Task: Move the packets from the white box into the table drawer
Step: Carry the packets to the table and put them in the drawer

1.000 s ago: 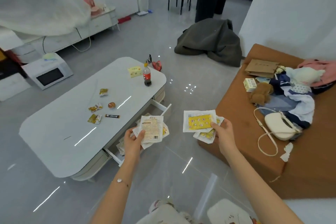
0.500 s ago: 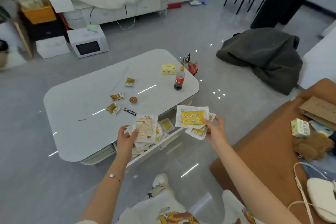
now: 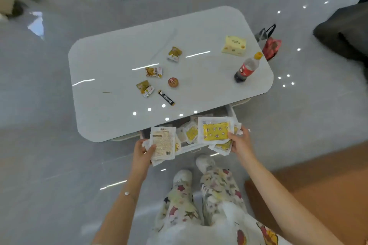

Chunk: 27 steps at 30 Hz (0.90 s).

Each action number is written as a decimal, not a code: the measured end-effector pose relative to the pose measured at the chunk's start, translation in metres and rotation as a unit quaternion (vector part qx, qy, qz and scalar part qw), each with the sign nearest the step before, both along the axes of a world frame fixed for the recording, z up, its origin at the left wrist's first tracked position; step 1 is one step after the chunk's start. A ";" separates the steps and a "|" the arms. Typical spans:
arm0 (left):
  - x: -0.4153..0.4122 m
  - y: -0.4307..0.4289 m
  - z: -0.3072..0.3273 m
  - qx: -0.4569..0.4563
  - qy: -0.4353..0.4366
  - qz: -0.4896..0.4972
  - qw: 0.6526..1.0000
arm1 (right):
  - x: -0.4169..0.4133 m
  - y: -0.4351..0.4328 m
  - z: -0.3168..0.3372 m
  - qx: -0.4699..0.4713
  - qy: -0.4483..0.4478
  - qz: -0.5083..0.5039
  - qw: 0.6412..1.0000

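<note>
Packets: probably light, floppy, slippery, best pinched at the edges. Gripped in stacks by left hand and right hand, drawer just beyond fingertips.

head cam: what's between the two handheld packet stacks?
Head view: the open drawer, with loose packets in it, shows between the left stack in the left hand and the right stack in the right hand.

White table bears small snacks, cola bottle, yellow box.
</note>
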<state>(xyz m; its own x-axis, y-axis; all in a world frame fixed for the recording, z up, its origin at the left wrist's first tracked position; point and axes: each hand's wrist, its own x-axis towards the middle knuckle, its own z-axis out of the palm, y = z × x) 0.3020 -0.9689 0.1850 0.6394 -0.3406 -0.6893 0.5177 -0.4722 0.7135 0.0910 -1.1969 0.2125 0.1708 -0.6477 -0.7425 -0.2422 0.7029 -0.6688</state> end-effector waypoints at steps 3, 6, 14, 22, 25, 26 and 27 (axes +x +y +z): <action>-0.001 -0.012 -0.071 0.042 0.020 0.032 0.998 | 0.022 -0.018 -0.080 0.036 0.034 0.026 0.998; 0.001 -0.026 -0.152 0.073 0.028 0.052 0.996 | 0.043 -0.034 -0.164 0.059 0.064 0.069 0.994; 0.027 -0.035 -0.344 0.166 0.022 0.077 0.983 | 0.097 -0.048 -0.378 0.118 0.087 0.162 0.976; 0.037 -0.032 -0.394 0.229 -0.035 0.087 0.969 | 0.115 -0.038 -0.431 0.027 0.143 0.288 0.946; 0.034 -0.037 -0.372 0.219 -0.078 0.074 0.970 | 0.119 -0.040 -0.405 -0.043 0.180 0.337 0.923; 0.035 -0.037 -0.359 0.211 -0.091 0.066 0.971 | 0.121 -0.041 -0.389 -0.055 0.185 0.352 0.916; 0.036 -0.037 -0.344 0.203 -0.106 0.051 0.972 | 0.123 -0.043 -0.372 -0.063 0.186 0.371 0.908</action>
